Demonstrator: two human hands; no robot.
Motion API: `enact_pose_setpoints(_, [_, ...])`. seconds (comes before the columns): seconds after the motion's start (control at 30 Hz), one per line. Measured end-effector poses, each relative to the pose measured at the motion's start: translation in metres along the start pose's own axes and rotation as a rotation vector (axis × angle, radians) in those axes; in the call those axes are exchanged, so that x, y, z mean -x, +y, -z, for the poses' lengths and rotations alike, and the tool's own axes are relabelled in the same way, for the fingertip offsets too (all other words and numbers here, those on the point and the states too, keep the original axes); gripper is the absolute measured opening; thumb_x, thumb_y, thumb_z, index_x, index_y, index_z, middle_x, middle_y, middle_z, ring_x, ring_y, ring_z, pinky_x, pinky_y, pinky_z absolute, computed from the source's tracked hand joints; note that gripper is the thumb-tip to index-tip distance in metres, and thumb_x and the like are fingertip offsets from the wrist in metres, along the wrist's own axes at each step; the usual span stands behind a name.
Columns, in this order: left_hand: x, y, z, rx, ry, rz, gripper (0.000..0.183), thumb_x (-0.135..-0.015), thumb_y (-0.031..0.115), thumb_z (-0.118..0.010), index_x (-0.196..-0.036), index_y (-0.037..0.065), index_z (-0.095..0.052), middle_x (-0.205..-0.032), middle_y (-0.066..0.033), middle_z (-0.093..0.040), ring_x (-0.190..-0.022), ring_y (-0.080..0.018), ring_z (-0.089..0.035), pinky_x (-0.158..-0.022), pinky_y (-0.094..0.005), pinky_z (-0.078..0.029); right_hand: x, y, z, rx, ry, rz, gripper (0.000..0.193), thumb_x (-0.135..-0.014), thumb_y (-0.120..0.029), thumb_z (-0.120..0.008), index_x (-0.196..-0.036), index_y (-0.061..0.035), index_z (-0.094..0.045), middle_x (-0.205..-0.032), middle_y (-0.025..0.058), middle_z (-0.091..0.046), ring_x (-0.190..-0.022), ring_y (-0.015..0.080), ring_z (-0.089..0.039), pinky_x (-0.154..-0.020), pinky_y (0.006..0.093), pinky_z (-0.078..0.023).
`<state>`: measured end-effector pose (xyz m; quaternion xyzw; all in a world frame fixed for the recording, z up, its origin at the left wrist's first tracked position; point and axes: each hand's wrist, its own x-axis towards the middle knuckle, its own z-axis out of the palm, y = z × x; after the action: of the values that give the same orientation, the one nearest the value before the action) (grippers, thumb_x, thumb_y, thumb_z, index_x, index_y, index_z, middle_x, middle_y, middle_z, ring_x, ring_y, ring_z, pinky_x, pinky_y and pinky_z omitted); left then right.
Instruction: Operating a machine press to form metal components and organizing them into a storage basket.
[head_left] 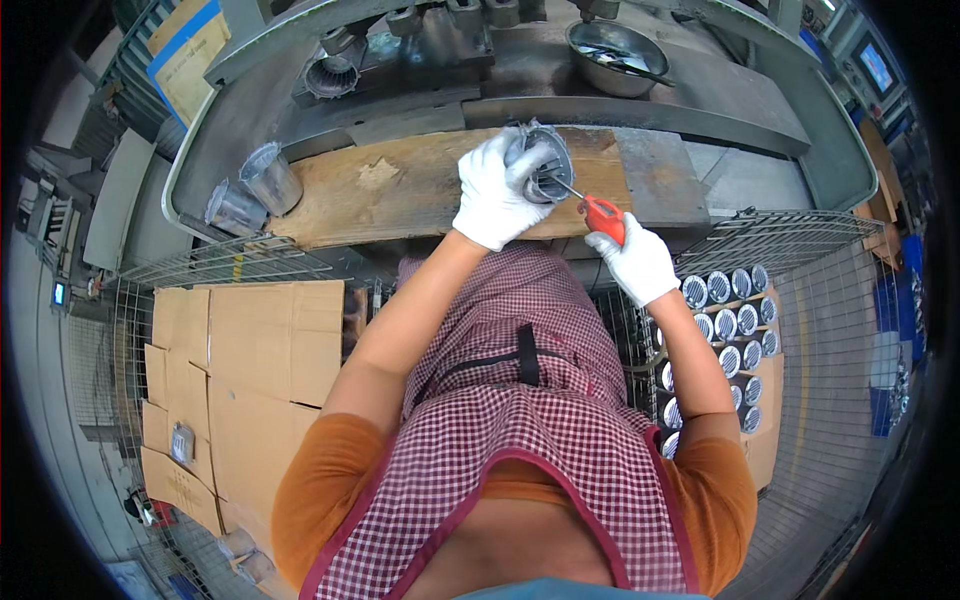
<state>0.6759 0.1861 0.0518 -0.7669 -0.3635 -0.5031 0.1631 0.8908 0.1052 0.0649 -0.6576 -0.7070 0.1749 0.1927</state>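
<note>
My left hand point(500, 190), in a white glove, is closed around a grey cast-metal cylinder point(556, 180) above the wooden board point(400, 190). The cylinder lies tilted, its open end facing right. My right hand point(637, 262), also gloved in white, grips a red-handled tool point(604, 218) with a thin metal shaft. The shaft points up and left into the cylinder's open end; whether its tip touches the inside I cannot tell. At the board's left end stand two similar metal cylinders, one upright point(271, 178) and one leaning point(235, 207).
Behind the board, a ribbed metal ring point(332, 75) sits on the machine bed, with a metal bowl point(617, 60) holding loose pieces further right. Flattened cardboard point(250, 370) covers the wire cage at left. At right, rows of finished-looking cylinders point(728, 322) stand inside another wire cage point(810, 350).
</note>
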Motion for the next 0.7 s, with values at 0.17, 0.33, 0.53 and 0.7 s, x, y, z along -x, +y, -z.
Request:
enact_pose_setpoints(0.17, [0.003, -0.003, 0.004, 0.023, -0.01, 0.002, 0.067, -0.05, 0.033, -0.087, -0.108, 0.015, -0.059, -0.114, -0.0158, -0.056, -0.092, -0.0352, -0.06, -0.076, -0.044, -0.05, 0.006, -0.001, -0.002, -0.013, -0.002, 0.015, 0.056, -0.083, -0.053, -0.062, -0.1, -0.0013, -0.053, -0.079, 0.0253, -0.064, -0.078, 0.0438, -0.062, -0.068, 0.0477, -0.049])
enact_pose_setpoints(0.33, [0.014, -0.01, 0.007, 0.093, 0.041, 0.015, 0.074, -0.049, 0.032, -0.089, -0.111, 0.014, -0.055, -0.116, -0.0166, -0.055, -0.097, -0.0347, -0.058, -0.082, -0.0432, -0.047, 0.011, -0.014, -0.007, -0.049, -0.055, 0.087, 0.059, -0.082, -0.056, -0.062, -0.097, 0.0005, -0.055, -0.077, 0.0242, -0.063, -0.076, 0.0427, -0.062, -0.068, 0.0467, -0.049])
enact_pose_setpoints(0.53, [0.022, -0.015, 0.013, 0.088, 0.006, 0.035, 0.078, -0.049, 0.033, -0.09, -0.114, 0.013, -0.051, -0.118, -0.0179, -0.055, -0.101, -0.0368, -0.057, -0.086, -0.0446, -0.047, 0.007, -0.016, -0.003, -0.06, -0.036, 0.092, 0.059, -0.082, -0.056, -0.062, -0.1, -0.0003, -0.055, -0.078, 0.0236, -0.064, -0.078, 0.0418, -0.063, -0.068, 0.0461, -0.05])
enact_pose_setpoints(0.7, [0.022, -0.028, 0.007, 0.273, 0.162, 0.16, 0.08, -0.051, 0.03, -0.091, -0.117, 0.009, -0.05, -0.118, -0.0202, -0.055, -0.107, -0.0394, -0.058, -0.09, -0.0461, -0.049, -0.01, 0.016, 0.055, -0.238, 0.309, -0.022, 0.051, -0.081, -0.043, -0.07, -0.112, -0.0039, -0.06, -0.095, 0.0165, -0.068, -0.088, 0.0273, -0.067, -0.08, 0.0359, -0.05])
